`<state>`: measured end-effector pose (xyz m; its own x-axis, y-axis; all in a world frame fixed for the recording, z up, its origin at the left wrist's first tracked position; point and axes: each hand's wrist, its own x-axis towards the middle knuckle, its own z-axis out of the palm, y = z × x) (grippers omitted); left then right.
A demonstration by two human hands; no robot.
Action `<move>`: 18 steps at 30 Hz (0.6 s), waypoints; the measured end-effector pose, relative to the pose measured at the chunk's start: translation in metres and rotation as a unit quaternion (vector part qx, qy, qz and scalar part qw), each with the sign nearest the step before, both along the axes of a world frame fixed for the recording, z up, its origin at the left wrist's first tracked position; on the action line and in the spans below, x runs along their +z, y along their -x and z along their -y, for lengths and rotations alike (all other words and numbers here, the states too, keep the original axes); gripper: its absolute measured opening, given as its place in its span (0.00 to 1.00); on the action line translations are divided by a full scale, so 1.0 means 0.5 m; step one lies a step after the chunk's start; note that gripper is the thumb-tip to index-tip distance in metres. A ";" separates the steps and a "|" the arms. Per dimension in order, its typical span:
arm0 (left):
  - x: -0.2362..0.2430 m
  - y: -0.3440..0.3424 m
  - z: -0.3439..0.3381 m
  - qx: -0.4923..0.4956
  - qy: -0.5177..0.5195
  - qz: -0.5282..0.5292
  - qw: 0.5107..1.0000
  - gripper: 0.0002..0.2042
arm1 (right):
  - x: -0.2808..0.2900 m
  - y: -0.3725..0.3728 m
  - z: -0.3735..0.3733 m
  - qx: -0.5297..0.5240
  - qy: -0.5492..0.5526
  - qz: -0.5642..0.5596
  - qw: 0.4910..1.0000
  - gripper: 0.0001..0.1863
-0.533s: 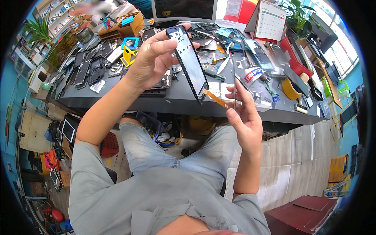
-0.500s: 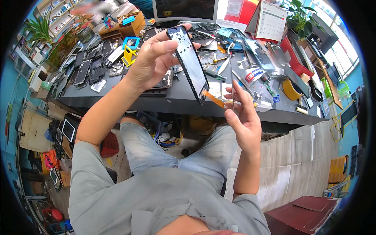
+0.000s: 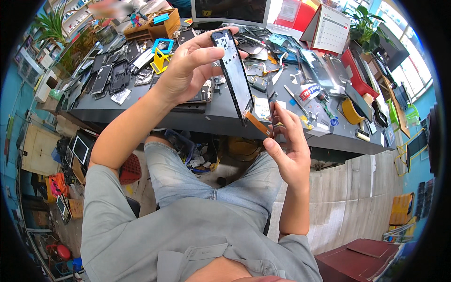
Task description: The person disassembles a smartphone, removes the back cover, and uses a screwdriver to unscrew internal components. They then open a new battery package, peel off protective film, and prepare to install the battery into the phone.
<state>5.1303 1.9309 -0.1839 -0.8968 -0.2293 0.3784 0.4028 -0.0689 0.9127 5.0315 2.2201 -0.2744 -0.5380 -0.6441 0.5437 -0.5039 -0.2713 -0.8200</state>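
My left hand (image 3: 188,70) is closed around the upper end of a phone frame (image 3: 236,75), a slim black-edged piece with a pale, reflective face and dark specks near its top. It is held tilted above the desk edge. From its lower end an orange ribbon cable (image 3: 257,124) reaches across to a thin dark panel (image 3: 271,96), seen almost edge-on. My right hand (image 3: 292,150) holds that panel by its lower part, between thumb and fingers. Whether the cable is fixed to the panel is hidden at the fingers.
Phone parts (image 3: 101,77) crowd the left of the grey desk (image 3: 141,114). A yellow stand (image 3: 160,61), a monitor (image 3: 230,11) and a desk calendar (image 3: 329,30) stand farther back. To the right are a white bottle (image 3: 309,92), a yellow roll (image 3: 351,110) and a red bin (image 3: 354,70).
The panel in my right hand has turned from a thin line to show more of its dark face. My left hand and the phone frame have shifted slightly right in view.
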 end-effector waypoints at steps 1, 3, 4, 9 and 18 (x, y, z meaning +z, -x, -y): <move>-0.002 0.000 0.002 -0.016 -0.014 -0.008 1.000 0.40 | -0.001 0.000 0.000 -0.001 -0.002 -0.002 1.000 0.39; -0.006 0.001 0.008 -0.049 -0.043 -0.024 0.998 0.32 | -0.002 0.001 0.002 -0.004 -0.007 -0.005 1.000 0.39; -0.007 0.002 0.010 -0.049 -0.037 -0.024 0.998 0.32 | 0.000 0.001 0.002 -0.005 -0.011 -0.007 1.000 0.39; -0.013 0.004 0.010 -0.038 -0.016 -0.027 0.999 0.32 | 0.008 -0.001 0.006 -0.002 -0.018 -0.019 1.000 0.39; -0.011 0.006 0.004 0.009 0.034 0.012 0.999 0.40 | 0.017 0.013 0.008 0.011 -0.025 -0.028 0.999 0.37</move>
<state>5.1274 1.9287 -0.1892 -0.9014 -0.2198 0.3730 0.3822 0.0009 0.9241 5.0252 2.2164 -0.2658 -0.4935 -0.6822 0.5396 -0.5436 -0.2424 -0.8036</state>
